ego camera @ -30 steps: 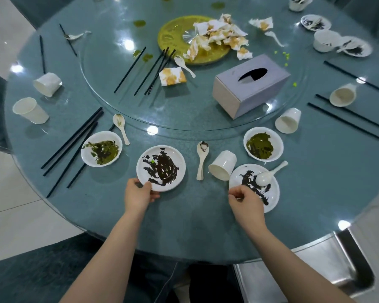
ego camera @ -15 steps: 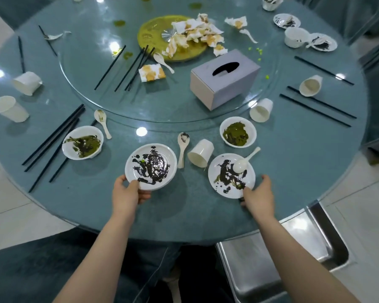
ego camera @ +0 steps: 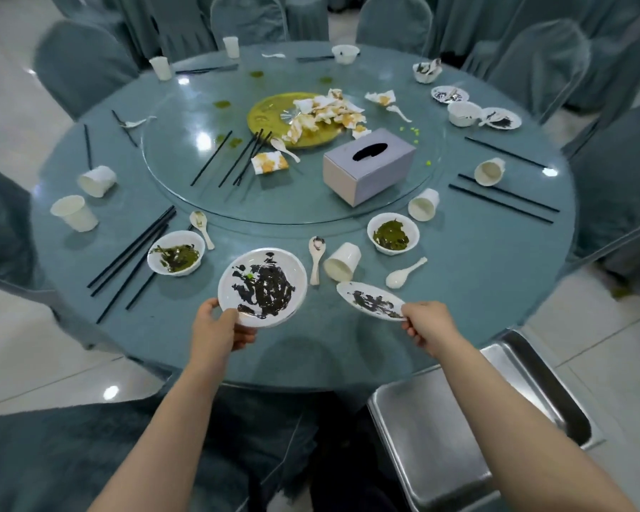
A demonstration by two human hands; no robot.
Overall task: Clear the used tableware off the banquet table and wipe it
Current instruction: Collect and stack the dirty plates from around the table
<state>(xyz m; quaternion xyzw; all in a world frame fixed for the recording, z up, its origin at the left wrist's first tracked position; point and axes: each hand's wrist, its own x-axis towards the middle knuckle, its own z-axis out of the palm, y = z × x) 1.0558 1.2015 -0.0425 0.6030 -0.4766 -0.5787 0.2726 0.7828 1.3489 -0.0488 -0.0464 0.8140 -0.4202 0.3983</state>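
From the head view, the left hand (ego camera: pixel 217 328) pinches the near rim of a round white plate (ego camera: pixel 262 286) smeared with dark sauce. The plate is lifted and tipped so its face turns toward the camera. The right hand (ego camera: pixel 427 323) grips the near right edge of a second plate (ego camera: pixel 371 300), also glossy white with dark smears. This one is tilted steeply and reads as a thin ellipse, its long axis running from upper left to lower right.

Both plates hang over the near edge of the round bench (ego camera: pixel 477 253), which has a smooth teal, reflective top. Just beyond the second plate lie a white spoon (ego camera: pixel 404 274), handle pointing up and right, and a tipped paper cup (ego camera: pixel 342 261) with its mouth toward the viewer. Two small white bowls (ego camera: pixel 393 234) of green residue sit either side. A glass turntable (ego camera: pixel 185 157) carries a grey rectangular tissue box (ego camera: pixel 368 165), black chopsticks and crumpled stained napkins. A steel tray (ego camera: pixel 440 430) sits below on the right. No writing is legible.
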